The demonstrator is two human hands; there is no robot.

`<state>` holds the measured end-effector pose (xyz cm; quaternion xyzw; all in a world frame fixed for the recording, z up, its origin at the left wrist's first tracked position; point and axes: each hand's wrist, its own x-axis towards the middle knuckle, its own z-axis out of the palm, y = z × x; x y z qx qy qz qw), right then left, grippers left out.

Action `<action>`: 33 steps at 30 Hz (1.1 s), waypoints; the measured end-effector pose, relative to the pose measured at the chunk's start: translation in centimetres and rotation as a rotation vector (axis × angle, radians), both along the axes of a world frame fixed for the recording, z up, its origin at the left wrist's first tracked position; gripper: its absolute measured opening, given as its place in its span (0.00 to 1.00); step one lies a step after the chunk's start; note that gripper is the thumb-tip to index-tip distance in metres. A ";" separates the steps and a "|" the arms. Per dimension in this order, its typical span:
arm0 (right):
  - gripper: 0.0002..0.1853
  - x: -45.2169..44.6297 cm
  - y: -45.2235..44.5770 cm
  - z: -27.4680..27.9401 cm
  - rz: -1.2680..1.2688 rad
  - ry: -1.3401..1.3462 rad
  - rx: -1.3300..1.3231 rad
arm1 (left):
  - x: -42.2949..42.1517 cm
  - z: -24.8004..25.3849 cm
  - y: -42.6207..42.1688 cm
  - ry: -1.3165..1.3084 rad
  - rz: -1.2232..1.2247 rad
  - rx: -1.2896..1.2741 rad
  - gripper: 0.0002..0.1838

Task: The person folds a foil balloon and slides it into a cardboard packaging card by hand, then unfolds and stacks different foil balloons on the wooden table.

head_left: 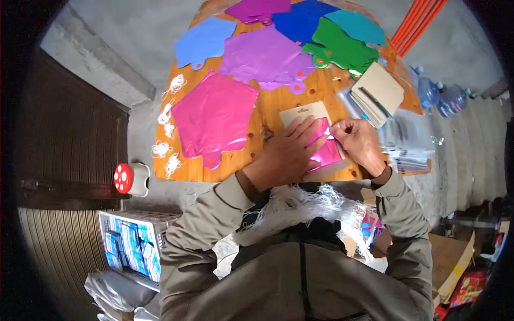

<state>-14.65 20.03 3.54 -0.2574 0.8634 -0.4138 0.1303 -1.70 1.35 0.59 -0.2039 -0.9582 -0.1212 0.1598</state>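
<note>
Glossy, creased, foil-like pink sheet (328, 155) on matt paper card (303, 111); smooth wooden worktop (266, 111); shiny clear plastic bags (409, 138); matt cloth sleeves (201, 222).

A wooden table (187, 167) spread toward twelve o'clock over a grey floor (140, 120). A concrete ledge (99, 56) ran at ten, a dark slatted panel (69, 134) stood at nine, and a small red-and-white stool (138, 180) sat between eight and nine. Pale light lay on a ridged grey surface (447, 150) at three; cardboard (448, 257) stood at four.
</note>
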 end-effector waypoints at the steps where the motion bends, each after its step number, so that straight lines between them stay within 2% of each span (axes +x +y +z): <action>1: 0.11 -0.8 0.2 -0.2 0.041 -0.024 0.039 | -0.1 0.0 0.0 -0.010 -0.010 -0.005 0.37; 5: 0.12 -3.5 0.1 -2.8 0.087 -0.061 -0.092 | -0.1 0.1 -0.1 -0.043 -0.017 -0.012 0.36; 9: 0.14 -3.1 -1.0 -0.8 0.097 -0.048 -0.009 | 0.0 0.2 0.0 -0.062 0.000 0.001 0.35; 13: 0.12 -3.6 -1.2 -1.1 0.149 0.034 0.107 | 0.1 0.0 -0.1 -0.056 -0.010 -0.003 0.35; 17: 0.11 -2.7 -0.7 0.0 0.195 0.050 0.070 | -0.1 0.2 -0.1 -0.088 -0.027 0.012 0.34; 20: 0.10 -1.9 1.6 0.2 0.430 0.393 -0.100 | -0.2 0.0 -0.3 -0.094 -0.031 0.033 0.34; 21: 0.10 -1.3 2.8 0.7 0.520 0.335 -0.098 | -0.2 -0.2 -0.3 -0.098 -0.033 0.044 0.33; 24: 0.11 0.4 4.9 2.5 0.724 0.473 -0.008 | -0.2 -0.1 -0.4 -0.096 -0.048 0.059 0.32; 28: 0.12 2.1 5.8 2.4 0.686 0.576 0.078 | -0.6 -0.2 -0.6 -0.107 -0.107 0.073 0.30; 33: 0.09 2.1 5.6 1.1 0.611 0.595 0.011 | -1.0 0.2 -1.1 -0.083 -0.192 0.102 0.29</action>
